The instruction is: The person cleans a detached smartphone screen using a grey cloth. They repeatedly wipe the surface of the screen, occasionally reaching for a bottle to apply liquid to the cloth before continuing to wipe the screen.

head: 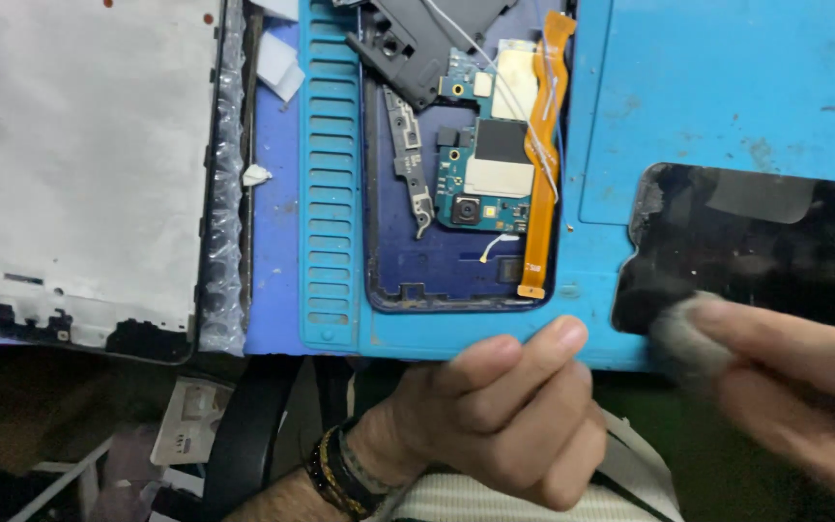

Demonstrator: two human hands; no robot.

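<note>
A black phone screen panel lies on the blue repair mat at the right. My right hand presses a small grey wad against the panel's near left corner; the hand is blurred. My left hand hovers at the mat's front edge with fingers curled and thumb up, holding nothing that I can see. A dark wristband sits on that wrist.
An opened phone body with a green circuit board, an orange flex cable and loose black covers lies mid-mat. A phone frame with a white backing rests at the left, beside bubble wrap. Paper scraps lie nearby.
</note>
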